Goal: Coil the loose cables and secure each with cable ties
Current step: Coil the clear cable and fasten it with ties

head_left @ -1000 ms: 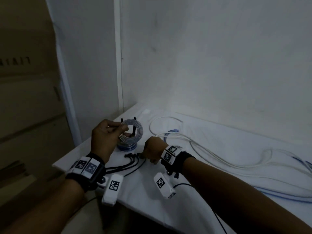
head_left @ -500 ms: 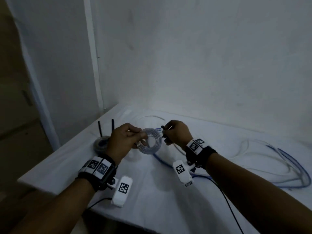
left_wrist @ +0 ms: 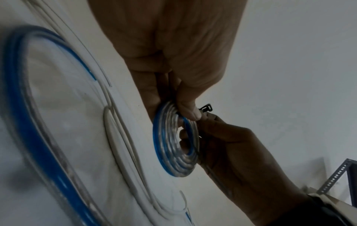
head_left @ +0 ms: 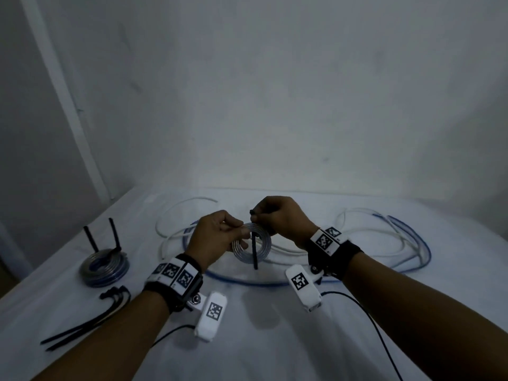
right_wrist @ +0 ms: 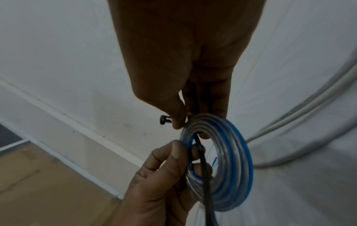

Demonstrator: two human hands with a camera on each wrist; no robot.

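The small coil [head_left: 251, 246] of clear and blue cable is held up above the white table [head_left: 261, 339], near the middle of the scene and just in front of both hands; the left hand [head_left: 213, 237] pinches its left rim between thumb and fingertips, so the ring stands roughly on edge facing the person; the right hand [head_left: 280, 218], just right of and slightly beyond the coil, pinches the head end of a black cable tie [head_left: 254, 250]; the tie's long axis runs nearly straight up and down across the ring, its head above the top rim and its tail hanging below the lower rim; whether it already passes through the opening is hard to tell, though the right wrist view suggests so; the next move likely turns on bringing that hanging tail up to the head, and the right hand is nearer it; loose white and blue cables [head_left: 384, 243] lie beyond on the right; a tied coil [head_left: 104, 266] sits far left.
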